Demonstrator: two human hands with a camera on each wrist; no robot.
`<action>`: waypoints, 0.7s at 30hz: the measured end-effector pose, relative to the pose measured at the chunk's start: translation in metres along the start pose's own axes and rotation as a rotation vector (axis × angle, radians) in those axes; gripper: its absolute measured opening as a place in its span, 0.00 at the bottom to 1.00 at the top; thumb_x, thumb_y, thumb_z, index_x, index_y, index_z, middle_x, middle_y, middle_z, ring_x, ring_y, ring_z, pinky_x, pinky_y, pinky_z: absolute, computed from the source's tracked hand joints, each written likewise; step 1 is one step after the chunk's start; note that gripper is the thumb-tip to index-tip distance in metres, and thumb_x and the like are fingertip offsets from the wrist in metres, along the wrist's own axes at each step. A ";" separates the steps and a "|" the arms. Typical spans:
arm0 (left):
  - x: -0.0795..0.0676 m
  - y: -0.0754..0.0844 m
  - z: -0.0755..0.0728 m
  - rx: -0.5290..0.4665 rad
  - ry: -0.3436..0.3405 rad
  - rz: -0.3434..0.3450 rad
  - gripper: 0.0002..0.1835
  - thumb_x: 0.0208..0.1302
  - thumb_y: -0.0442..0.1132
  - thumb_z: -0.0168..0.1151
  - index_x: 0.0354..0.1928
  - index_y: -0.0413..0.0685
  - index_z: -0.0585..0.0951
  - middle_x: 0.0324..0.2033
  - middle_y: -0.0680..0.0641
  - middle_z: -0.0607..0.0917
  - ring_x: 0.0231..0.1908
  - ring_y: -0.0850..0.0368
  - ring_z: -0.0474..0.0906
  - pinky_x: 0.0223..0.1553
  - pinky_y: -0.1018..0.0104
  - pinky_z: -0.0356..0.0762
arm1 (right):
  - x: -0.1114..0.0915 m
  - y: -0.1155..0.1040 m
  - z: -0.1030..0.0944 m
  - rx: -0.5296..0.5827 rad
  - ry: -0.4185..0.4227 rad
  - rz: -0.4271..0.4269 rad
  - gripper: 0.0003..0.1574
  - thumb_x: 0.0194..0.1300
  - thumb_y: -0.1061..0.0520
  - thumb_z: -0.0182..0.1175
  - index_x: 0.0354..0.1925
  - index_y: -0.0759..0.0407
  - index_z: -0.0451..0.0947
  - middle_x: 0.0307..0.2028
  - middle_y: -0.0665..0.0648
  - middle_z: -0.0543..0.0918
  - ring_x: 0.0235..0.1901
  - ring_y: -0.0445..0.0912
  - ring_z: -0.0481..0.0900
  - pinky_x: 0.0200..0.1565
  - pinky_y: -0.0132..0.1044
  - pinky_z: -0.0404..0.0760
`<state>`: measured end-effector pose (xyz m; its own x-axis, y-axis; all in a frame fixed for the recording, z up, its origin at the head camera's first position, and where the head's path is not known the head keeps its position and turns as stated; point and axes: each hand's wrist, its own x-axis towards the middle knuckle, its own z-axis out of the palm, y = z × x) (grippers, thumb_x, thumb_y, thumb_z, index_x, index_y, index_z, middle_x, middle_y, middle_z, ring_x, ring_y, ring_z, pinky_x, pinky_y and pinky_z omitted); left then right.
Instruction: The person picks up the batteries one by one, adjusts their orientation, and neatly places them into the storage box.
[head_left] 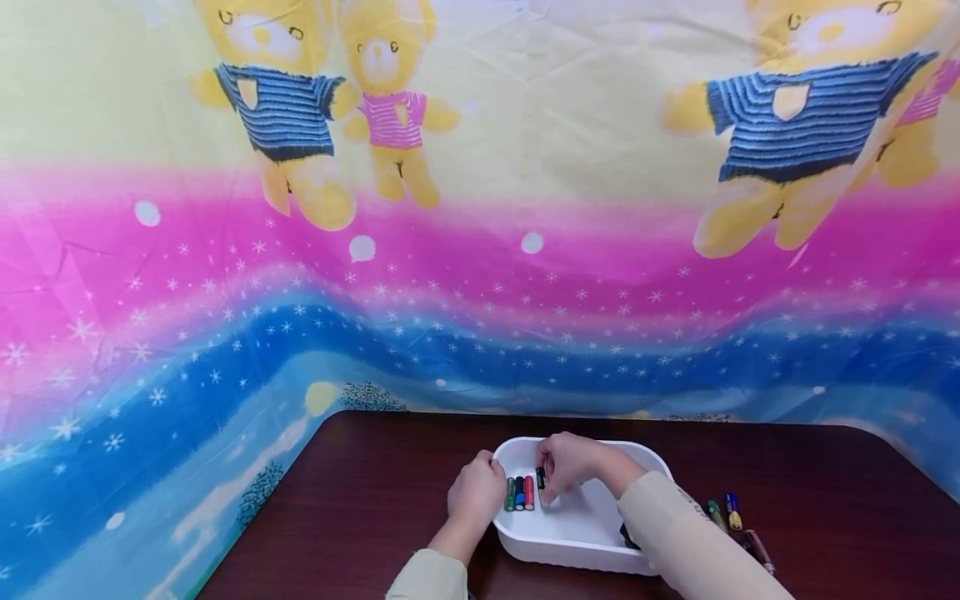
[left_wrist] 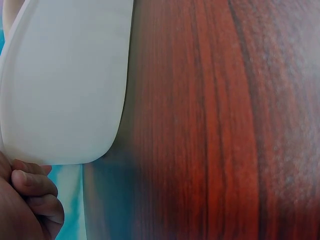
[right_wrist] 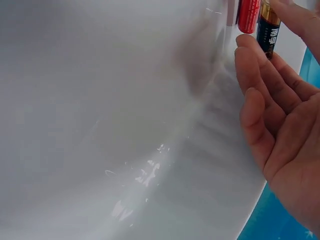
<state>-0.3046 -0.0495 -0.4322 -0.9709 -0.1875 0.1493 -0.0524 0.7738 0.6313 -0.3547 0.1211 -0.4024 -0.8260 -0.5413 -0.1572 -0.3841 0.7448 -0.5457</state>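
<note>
A white plastic basin (head_left: 592, 512) stands on the table. My left hand (head_left: 476, 493) grips its left rim, and in the left wrist view the curled fingers (left_wrist: 37, 185) lie against the rim's edge. Inside the basin, a green battery (head_left: 510, 494), a dark blue one (head_left: 520, 493) and a red one (head_left: 529, 493) lie side by side near the left wall. My right hand (head_left: 572, 467) reaches into the basin and pinches a black and gold battery (right_wrist: 269, 32) between thumb and fingers, just right of the red one. Its lower end is by my fingertips.
Right of the basin, partly beside my right sleeve, lie a green battery (head_left: 716, 515), a blue and yellow one (head_left: 732, 512) and a brownish pink one (head_left: 760, 552). The dark wooden table (head_left: 375, 492) meets a printed curtain (head_left: 480, 333) at its back and sides.
</note>
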 end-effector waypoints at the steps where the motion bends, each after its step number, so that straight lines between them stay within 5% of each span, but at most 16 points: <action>1: 0.000 0.000 0.000 -0.001 0.000 0.000 0.15 0.65 0.43 0.53 0.48 0.42 0.78 0.35 0.43 0.84 0.34 0.50 0.81 0.37 0.50 0.78 | 0.001 0.000 0.001 0.003 -0.002 0.003 0.24 0.40 0.55 0.76 0.35 0.55 0.75 0.19 0.51 0.76 0.18 0.44 0.74 0.22 0.36 0.75; 21: 0.001 0.001 -0.001 0.003 -0.001 0.005 0.15 0.65 0.43 0.53 0.48 0.43 0.79 0.36 0.44 0.84 0.36 0.49 0.81 0.38 0.50 0.77 | 0.008 -0.002 0.011 -0.155 -0.004 0.070 0.26 0.37 0.49 0.77 0.33 0.53 0.74 0.23 0.49 0.74 0.18 0.42 0.72 0.23 0.34 0.73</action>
<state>-0.3051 -0.0498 -0.4307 -0.9713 -0.1832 0.1516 -0.0484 0.7767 0.6280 -0.3560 0.1107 -0.4111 -0.8515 -0.4871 -0.1942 -0.3846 0.8318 -0.4001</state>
